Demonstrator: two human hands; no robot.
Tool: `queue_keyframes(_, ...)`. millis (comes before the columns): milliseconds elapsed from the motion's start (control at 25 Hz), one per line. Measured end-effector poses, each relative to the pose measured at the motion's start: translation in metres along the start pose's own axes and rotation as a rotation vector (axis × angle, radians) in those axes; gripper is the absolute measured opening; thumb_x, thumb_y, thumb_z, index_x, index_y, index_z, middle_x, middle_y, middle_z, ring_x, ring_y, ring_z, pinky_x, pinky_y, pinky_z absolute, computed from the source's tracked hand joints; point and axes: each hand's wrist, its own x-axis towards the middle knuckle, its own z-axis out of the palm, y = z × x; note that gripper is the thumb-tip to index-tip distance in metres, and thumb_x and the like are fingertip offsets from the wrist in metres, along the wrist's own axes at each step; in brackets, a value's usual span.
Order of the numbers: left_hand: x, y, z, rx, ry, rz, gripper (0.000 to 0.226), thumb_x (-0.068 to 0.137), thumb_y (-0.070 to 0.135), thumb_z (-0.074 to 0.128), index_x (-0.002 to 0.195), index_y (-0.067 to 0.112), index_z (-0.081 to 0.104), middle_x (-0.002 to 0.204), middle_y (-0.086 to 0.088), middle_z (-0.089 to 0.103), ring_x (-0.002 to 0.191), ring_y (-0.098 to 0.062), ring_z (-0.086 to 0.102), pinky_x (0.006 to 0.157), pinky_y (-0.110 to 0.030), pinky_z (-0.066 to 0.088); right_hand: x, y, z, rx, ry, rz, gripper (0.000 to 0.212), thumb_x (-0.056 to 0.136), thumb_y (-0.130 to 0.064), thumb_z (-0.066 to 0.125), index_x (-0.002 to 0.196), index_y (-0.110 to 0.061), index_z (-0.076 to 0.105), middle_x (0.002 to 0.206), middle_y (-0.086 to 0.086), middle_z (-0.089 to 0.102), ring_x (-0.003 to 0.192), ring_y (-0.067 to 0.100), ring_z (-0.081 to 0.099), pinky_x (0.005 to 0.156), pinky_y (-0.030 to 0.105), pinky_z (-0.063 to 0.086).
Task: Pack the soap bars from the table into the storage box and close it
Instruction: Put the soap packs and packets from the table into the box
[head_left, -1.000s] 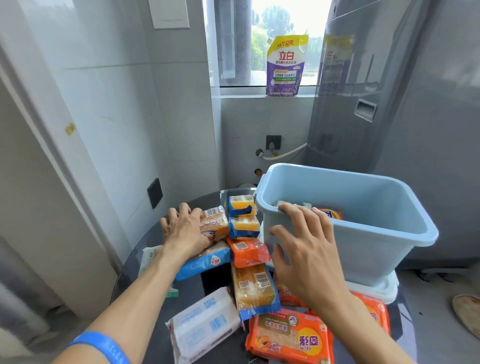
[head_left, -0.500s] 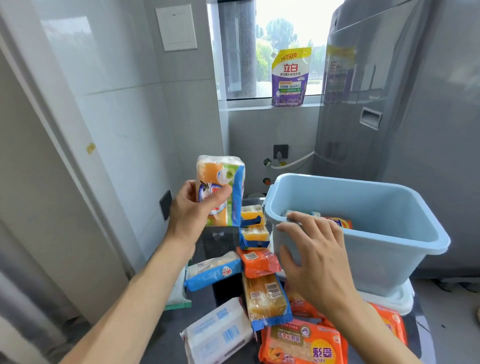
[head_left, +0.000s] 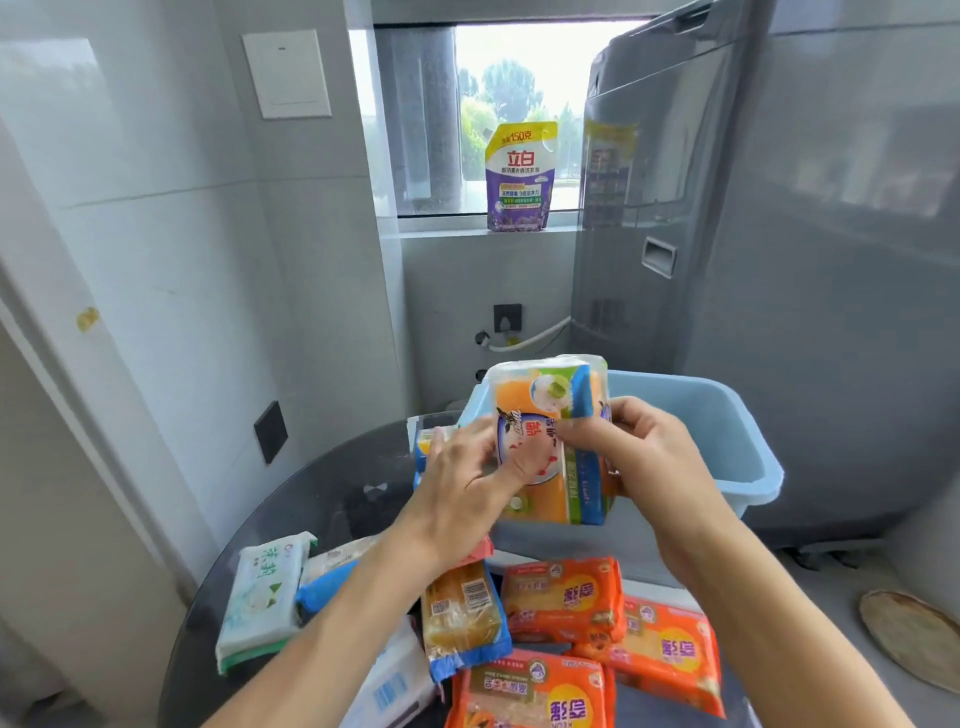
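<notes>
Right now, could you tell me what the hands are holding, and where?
Both hands grip one soap pack: left hand on its left edge, right hand on its right edge.

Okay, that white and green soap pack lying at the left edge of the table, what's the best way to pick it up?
Take the white and green soap pack across its two long edges, coming down from above. It lies flat and is a soft oblong, its left edge free at the table's rim. Its right edge sits close against a blue-wrapped bar, so slide the fingers in there carefully. Both hands are now on the orange multipack.
</notes>
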Motion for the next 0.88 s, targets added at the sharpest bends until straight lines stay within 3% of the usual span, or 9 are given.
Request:
queue_keyframes(80,0.002,-0.012,0.005,0.159,-0.021,0.039,0.060,0.077,0.085,0.035,0.108,0.045,0.066,0.108,0.022,0.066,0.116,0.001,0.050,0.114,-0.054,0.021,0.003,-0.003,-0.010,0.018,0.073,0.022,0.034,0.068,-0.036,0.081,0.094,-0.017,0.071,0.084,0.000,0.079,0.074,0.017,0.076,0.058,0.032,0.057)
queue_keyframes(120,0.004,-0.017,0.006,0.210,-0.023,0.055,0.063,0.075,0.087,0.036,0.109,0.043,0.066,0.109,0.023,0.066,0.117,0.002,0.048,0.117,-0.052,0.017,0.004,-0.005,-0.016,0.025,0.107,0.024,0.032,0.069,-0.035,0.081,0.094,-0.016,0.071,0.084,0.000,0.079,0.073,0.018,0.076,0.056,0.031,0.058)
queue_keyframes(160,0.004,-0.022,0.006,0.265,-0.026,0.069,0.065,0.071,0.089,0.041,0.109,0.041,0.065,0.109,0.023,0.064,0.115,0.003,0.047,0.115,-0.047,0.023,0.005,-0.008,-0.023,0.038,0.138,0.023,0.031,0.071,-0.033,0.080,0.094,-0.016,0.071,0.083,0.001,0.079,0.072,0.019,0.076,0.054,0.030,0.058)
queue_keyframes(240,0.002,-0.028,0.006,0.409,-0.012,0.109,0.058,0.068,0.083,0.057,0.108,0.040,0.059,0.104,0.022,0.060,0.104,-0.001,0.047,0.095,-0.032,0.043,0.008,-0.013,-0.038,0.081,0.222,0.014,0.032,0.072,-0.034,0.079,0.096,-0.014,0.071,0.082,0.002,0.079,0.071,0.020,0.076,0.050,0.027,0.057)
queue_keyframes(320,0.000,-0.030,0.014,0.568,0.082,0.242,0.040,0.071,0.052,0.077,0.100,0.035,0.056,0.094,0.018,0.060,0.091,-0.007,0.049,0.083,-0.031,0.048,0.012,-0.018,-0.056,0.046,0.377,-0.028,0.039,0.069,-0.042,0.080,0.096,-0.017,0.067,0.084,0.001,0.078,0.071,0.017,0.076,0.051,0.027,0.056)
queue_keyframes(440,-0.005,-0.026,0.027,0.674,0.148,0.335,0.042,0.065,0.022,0.084,0.085,0.030,0.048,0.078,0.015,0.056,0.073,-0.011,0.050,0.074,-0.030,0.044,0.024,-0.018,-0.078,-0.414,0.595,0.015,0.056,0.057,-0.062,0.072,0.094,-0.023,0.056,0.085,-0.008,0.067,0.079,0.016,0.068,0.064,0.033,0.051)
queue_keyframes(600,-0.014,-0.029,0.031,0.696,0.187,0.393,0.046,0.062,0.017,0.087,0.081,0.026,0.046,0.073,0.011,0.055,0.066,-0.011,0.049,0.069,-0.024,0.038,0.040,0.002,-0.068,-1.091,0.531,0.078,0.067,0.060,-0.069,0.068,0.091,-0.014,0.044,0.075,-0.001,0.051,0.070,0.028,0.049,0.060,0.033,0.036)
queue_keyframes(760,-0.019,-0.029,0.035,0.703,0.193,0.416,0.049,0.063,0.015,0.085,0.082,0.026,0.042,0.073,0.010,0.053,0.066,-0.012,0.047,0.068,-0.025,0.039,0.052,0.027,-0.054,-1.234,0.406,0.101,0.060,0.065,-0.057,0.070,0.090,-0.013,0.038,0.072,0.000,0.053,0.065,0.026,0.047,0.048,0.032,0.026)
queue_keyframes(880,-0.022,-0.030,0.037,0.713,0.202,0.421,0.046,0.067,0.016,0.083,0.084,0.026,0.042,0.075,0.009,0.054,0.068,-0.013,0.048,0.067,-0.029,0.045,0.057,0.040,-0.057,-1.346,0.364,0.119,0.064,0.068,-0.054,0.069,0.103,-0.012,0.036,0.064,-0.004,0.041,0.064,0.027,0.048,0.047,0.031,0.027)
